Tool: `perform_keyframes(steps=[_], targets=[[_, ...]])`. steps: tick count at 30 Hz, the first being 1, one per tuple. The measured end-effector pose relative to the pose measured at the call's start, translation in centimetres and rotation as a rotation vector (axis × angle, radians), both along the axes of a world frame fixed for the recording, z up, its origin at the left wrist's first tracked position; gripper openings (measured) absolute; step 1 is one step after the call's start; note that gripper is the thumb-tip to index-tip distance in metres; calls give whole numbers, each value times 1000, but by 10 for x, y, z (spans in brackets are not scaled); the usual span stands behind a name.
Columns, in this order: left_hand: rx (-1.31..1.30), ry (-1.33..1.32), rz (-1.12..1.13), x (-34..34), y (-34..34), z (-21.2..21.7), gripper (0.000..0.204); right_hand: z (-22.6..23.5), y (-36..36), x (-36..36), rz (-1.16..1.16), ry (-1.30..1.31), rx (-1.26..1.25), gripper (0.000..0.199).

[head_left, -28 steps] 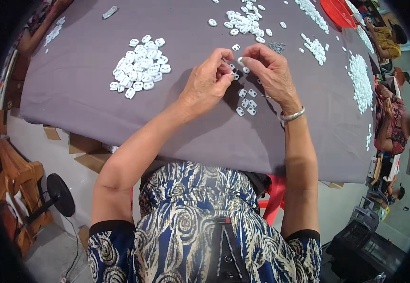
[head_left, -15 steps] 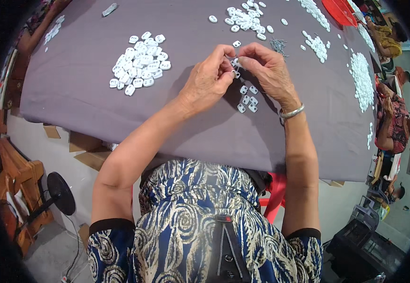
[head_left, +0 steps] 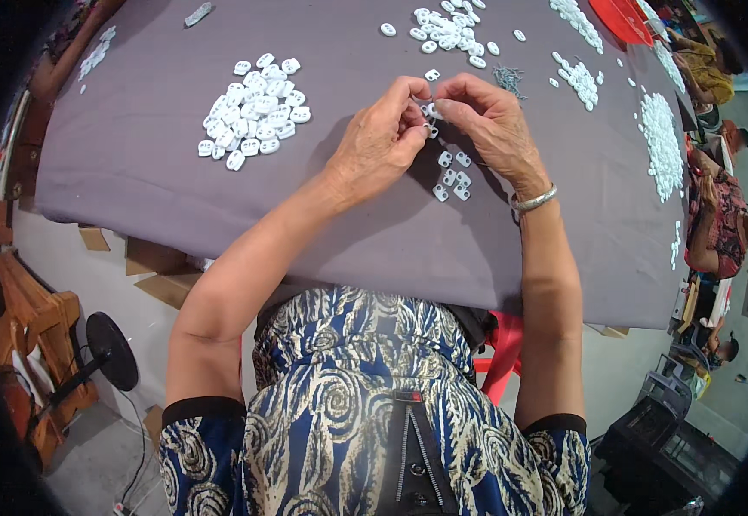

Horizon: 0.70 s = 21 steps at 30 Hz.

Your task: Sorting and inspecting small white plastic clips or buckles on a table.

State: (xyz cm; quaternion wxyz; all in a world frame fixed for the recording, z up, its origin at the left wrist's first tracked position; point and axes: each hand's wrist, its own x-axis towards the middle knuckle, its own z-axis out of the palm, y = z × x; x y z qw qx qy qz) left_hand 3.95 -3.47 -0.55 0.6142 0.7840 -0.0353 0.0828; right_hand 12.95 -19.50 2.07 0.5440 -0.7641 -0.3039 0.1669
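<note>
My left hand [head_left: 380,131] is closed in a pinch, with a small white plastic piece [head_left: 430,130] at its thumb and fingertips. Facing it, my right hand [head_left: 492,122] pinches another small white piece [head_left: 430,111], and the fingertips of both hands nearly meet. Fingers hide much of these pieces, so I cannot tell whether they are joined. Just below the hands, several small white pieces with holes [head_left: 452,178] lie in a loose cluster on the grey cloth. One more single white piece [head_left: 431,75] lies just beyond my fingertips.
A heap of larger white two-holed pieces [head_left: 258,112] sits left of my hands. Beyond them lie white oval pieces [head_left: 449,33] and a small pile of thin grey metal bits [head_left: 508,81]. More white piles [head_left: 662,146] and a red tray [head_left: 620,21] are at right, where other people sit.
Both hands stay at the same spot, fingers shifting only slightly around the small white pieces. The piles on the cloth look the same.
</note>
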Motion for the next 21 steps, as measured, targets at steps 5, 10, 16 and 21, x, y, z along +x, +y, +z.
perform_keyframes(steps=[5, 10, 16, 21], targets=[[-15, -20, 18, 0, 0, -2, 30, 1, 1, 0, 1, -6, -4, 11], [-19, -14, 4, 0, 1, -1, 29, 0, 0, 1, 16, -67, 3, 12], [-15, 27, -7, 0, 2, -1, 31, -4, 0, 3, 39, -82, 50, 13], [-13, 11, 4, 0, 1, -1, 31, -4, -1, 3, 47, -64, 33, 12]])
